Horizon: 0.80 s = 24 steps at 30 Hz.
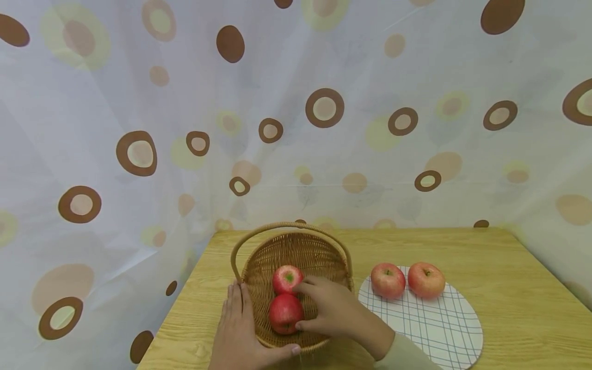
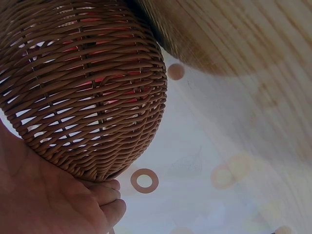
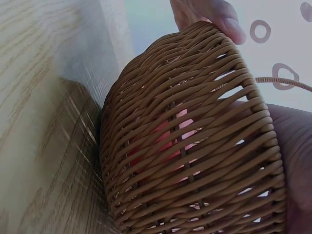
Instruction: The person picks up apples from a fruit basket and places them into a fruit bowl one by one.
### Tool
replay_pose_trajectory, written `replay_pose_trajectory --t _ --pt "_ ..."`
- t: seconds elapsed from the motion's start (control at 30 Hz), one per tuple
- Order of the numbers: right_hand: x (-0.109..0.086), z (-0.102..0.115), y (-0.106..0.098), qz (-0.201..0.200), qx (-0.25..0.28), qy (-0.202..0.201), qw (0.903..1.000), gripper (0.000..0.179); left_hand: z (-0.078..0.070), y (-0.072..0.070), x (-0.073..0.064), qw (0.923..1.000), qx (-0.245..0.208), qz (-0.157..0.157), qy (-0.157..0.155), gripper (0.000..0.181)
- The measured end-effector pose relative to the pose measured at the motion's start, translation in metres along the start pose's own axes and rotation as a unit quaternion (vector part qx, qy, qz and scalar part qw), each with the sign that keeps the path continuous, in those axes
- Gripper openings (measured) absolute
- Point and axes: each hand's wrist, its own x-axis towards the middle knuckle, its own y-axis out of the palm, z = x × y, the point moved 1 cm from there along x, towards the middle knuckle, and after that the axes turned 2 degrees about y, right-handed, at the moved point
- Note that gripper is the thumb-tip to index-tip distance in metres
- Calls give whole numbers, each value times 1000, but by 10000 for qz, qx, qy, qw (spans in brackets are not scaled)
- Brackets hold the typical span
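Two red apples lie in a wicker basket [image 1: 319, 252] with a tall arched handle. The upper apple [image 1: 284, 277] sits just behind the lower apple [image 1: 283, 311]. Reaching in from the right, my right hand [image 1: 335, 308] holds the lower apple, its thumb on the near side and its fingers curved over the far side, overlapping the upper apple. My left hand [image 1: 240, 329] rests along the basket's left rim with straight fingers, thumb stretched along the front. In the left wrist view, the left palm [image 2: 53, 200] lies against the woven wall. The basket hides most of the right fingers in the right wrist view.
To the right, an oval white board [image 1: 444, 334] with a blue grid bears two more apples, a left one [image 1: 387, 281] and a right one [image 1: 426, 281]. Everything stands on a wooden table [image 1: 522, 288]. A dotted curtain [image 1: 287, 164] encloses the back and sides.
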Motion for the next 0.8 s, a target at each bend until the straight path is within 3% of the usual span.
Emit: replay_pose_trajectory --t 0.3,0.53,0.8 --pt "12 2 7 287 55 72 9995 63 0 0 1 10000 27 -24 44 165" --pt "20 3 17 455 59 197 9988 66 1 1 -2 9992 119 -301 234 162" --pt "25 4 23 738 116 283 9968 70 1 2 1 9999 6 -40 94 164"
